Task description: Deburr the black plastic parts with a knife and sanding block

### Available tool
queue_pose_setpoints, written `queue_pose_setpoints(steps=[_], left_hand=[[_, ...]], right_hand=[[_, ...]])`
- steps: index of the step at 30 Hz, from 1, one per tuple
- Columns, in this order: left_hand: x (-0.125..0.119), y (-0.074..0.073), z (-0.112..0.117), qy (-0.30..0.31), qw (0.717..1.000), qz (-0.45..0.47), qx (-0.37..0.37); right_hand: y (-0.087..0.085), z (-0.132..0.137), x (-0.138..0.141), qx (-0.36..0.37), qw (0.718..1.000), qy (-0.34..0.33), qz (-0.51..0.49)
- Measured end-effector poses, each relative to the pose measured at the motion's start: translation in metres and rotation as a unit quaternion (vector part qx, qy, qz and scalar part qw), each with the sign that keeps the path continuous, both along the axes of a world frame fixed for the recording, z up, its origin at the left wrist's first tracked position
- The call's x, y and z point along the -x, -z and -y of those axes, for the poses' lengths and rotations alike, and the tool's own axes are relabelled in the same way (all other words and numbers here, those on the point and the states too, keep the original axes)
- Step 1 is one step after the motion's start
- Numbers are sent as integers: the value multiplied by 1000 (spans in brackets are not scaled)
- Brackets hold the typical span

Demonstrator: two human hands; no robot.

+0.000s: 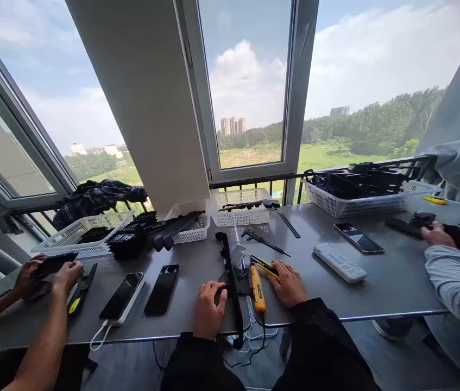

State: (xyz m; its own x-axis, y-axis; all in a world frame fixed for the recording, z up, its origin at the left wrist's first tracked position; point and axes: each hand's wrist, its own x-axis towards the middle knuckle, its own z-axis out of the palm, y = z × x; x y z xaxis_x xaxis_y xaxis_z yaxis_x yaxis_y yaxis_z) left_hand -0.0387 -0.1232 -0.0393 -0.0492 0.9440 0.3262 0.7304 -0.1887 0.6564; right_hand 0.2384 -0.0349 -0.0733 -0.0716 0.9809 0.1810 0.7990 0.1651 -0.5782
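Note:
My left hand [209, 309] rests on the metal table, thumb apart from its bent fingers, beside a long black plastic strip [233, 288]. It seems to hold nothing. My right hand [289, 283] lies with its fingers over a yellow-and-black utility knife [265, 265], whose front end points away to the left. Between my hands, a yellow-handled tool with a cord [258, 290] lies next to the knife. Part of a dark grey cloth [243, 282] shows under the strip and tools. Black calipers [264, 242] lie just beyond.
Phones [162, 290] lie left and right, with a white power strip-like block [339, 263] at right. White baskets [240, 217] with black parts line the window side. Co-workers' hands [67, 275] handle black parts at both sides. A flat ruler-like strip [289, 224] lies behind.

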Motion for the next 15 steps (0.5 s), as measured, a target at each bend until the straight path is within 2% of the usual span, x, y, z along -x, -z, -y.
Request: queue_pose_setpoints(steps=[6,15], left_hand=[[-3,8,14,-1,1000,-22,3],[-6,-5,22,-16,1000,12,-6]], right_hand=[[2,32,-11,-18,999,8,-45],[1,90,-13,-59,993,36,-93]])
